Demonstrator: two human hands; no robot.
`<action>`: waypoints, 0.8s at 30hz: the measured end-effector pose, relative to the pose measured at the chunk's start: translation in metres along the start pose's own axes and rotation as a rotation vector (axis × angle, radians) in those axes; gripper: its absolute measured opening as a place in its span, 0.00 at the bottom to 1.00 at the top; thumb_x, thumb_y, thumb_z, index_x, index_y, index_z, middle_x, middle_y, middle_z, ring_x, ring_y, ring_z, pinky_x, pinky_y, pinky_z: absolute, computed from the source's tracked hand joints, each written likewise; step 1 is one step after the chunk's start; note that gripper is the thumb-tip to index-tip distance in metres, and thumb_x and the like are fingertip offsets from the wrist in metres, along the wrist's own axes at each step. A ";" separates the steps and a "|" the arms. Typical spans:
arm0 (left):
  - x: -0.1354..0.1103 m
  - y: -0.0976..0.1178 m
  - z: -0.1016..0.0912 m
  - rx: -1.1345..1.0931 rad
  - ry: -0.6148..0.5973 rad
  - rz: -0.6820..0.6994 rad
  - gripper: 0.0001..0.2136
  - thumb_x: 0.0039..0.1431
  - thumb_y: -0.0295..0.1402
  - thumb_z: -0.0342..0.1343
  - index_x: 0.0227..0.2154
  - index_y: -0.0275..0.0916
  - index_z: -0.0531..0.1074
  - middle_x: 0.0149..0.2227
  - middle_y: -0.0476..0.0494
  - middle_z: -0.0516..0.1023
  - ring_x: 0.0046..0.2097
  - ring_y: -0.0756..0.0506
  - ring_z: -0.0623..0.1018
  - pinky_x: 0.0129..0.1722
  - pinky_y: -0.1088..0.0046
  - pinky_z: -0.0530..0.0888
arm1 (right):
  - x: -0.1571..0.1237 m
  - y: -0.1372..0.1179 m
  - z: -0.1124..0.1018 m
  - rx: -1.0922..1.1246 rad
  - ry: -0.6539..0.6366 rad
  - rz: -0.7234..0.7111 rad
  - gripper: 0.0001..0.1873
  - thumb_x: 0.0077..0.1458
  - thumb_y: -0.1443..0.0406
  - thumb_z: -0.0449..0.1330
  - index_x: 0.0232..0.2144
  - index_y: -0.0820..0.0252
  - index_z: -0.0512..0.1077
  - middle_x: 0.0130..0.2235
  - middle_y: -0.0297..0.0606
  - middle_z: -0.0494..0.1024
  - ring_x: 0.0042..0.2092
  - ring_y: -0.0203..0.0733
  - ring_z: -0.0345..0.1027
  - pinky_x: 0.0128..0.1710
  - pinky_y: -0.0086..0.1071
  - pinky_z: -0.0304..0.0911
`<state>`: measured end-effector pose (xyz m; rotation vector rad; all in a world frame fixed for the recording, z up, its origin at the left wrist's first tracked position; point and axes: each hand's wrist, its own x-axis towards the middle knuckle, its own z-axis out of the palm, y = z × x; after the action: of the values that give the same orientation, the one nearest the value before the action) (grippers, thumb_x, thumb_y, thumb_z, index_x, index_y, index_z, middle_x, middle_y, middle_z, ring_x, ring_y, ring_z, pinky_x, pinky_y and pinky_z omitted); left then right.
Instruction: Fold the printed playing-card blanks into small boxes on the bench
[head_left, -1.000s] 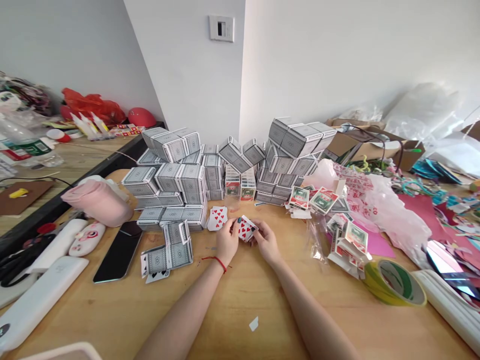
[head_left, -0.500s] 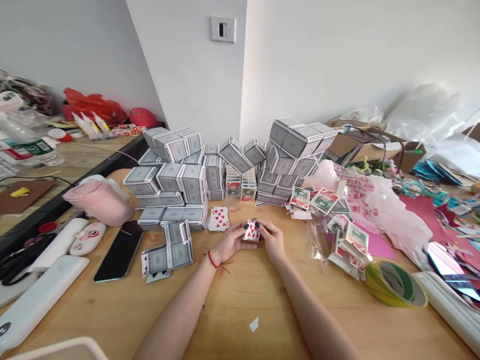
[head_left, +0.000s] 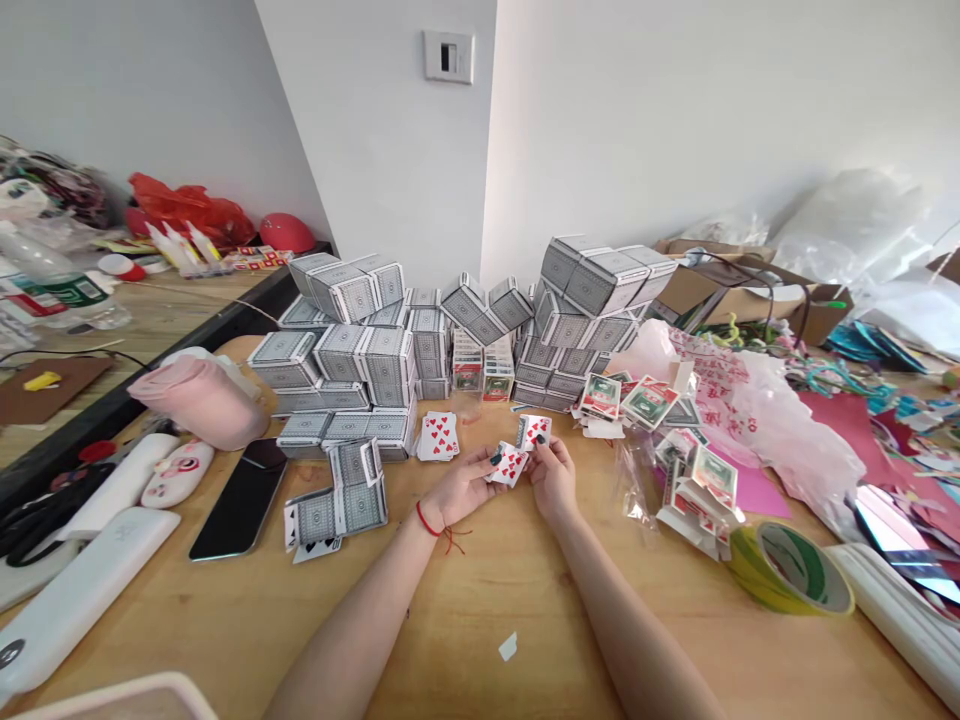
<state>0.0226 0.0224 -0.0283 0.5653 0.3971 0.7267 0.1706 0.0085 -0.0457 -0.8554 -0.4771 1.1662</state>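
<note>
My left hand (head_left: 466, 484) pinches a playing card (head_left: 507, 467) with red hearts, its face toward me. A second hearts card (head_left: 535, 431), with a grey patterned strip along its left edge, is between the thumb and fingers of my right hand (head_left: 555, 482). The two cards are close together at their corners; whether they touch I cannot tell. Left of my hands a small pile of hearts cards (head_left: 438, 437) lies face up. Nearer the left, a few folded grey-backed card pieces (head_left: 345, 505) rest on loose cards.
Blocks folded from grey-backed cards (head_left: 365, 355) are stacked along the back, with another stack (head_left: 577, 310) at right. Card boxes (head_left: 709, 485), yellow tape (head_left: 791, 567) and a plastic bag (head_left: 780, 430) lie right. A phone (head_left: 238, 500) and power bank (head_left: 90, 610) lie left on the wooden table (head_left: 480, 580).
The cards that were together between my hands are now apart. My right hand has moved slightly up and right with one card, while my left hand keeps the other.
</note>
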 end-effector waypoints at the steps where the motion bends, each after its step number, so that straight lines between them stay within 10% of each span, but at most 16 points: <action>1: 0.000 0.000 0.000 0.005 -0.001 0.014 0.08 0.46 0.27 0.58 0.31 0.35 0.69 0.34 0.44 0.73 0.37 0.48 0.71 0.37 0.71 0.65 | 0.000 0.000 0.000 0.011 0.015 -0.004 0.09 0.42 0.63 0.61 0.25 0.57 0.63 0.22 0.27 0.68 0.22 0.31 0.63 0.24 0.27 0.62; 8: 0.003 0.001 -0.001 0.140 0.090 0.218 0.07 0.43 0.30 0.59 0.26 0.36 0.66 0.28 0.49 0.70 0.30 0.51 0.69 0.32 0.74 0.64 | -0.006 -0.004 0.007 -0.018 -0.003 -0.037 0.13 0.41 0.64 0.59 0.28 0.54 0.56 0.28 0.26 0.68 0.30 0.37 0.69 0.25 0.33 0.66; 15: -0.003 -0.003 0.012 0.935 0.275 0.566 0.10 0.41 0.30 0.60 0.24 0.37 0.63 0.38 0.45 0.64 0.40 0.48 0.67 0.37 0.73 0.65 | -0.013 0.002 0.008 -0.241 -0.202 -0.043 0.13 0.43 0.63 0.60 0.25 0.55 0.56 0.28 0.27 0.65 0.29 0.33 0.62 0.28 0.28 0.61; 24: -0.007 -0.006 0.017 1.312 0.282 0.653 0.08 0.41 0.23 0.55 0.25 0.38 0.63 0.40 0.43 0.61 0.46 0.44 0.64 0.46 0.66 0.63 | -0.016 -0.002 0.013 -0.317 -0.327 -0.012 0.13 0.47 0.55 0.57 0.25 0.56 0.59 0.30 0.30 0.68 0.26 0.33 0.57 0.26 0.26 0.56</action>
<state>0.0301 0.0082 -0.0181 1.8977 0.9812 1.1303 0.1570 -0.0026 -0.0350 -0.9332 -0.9527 1.2440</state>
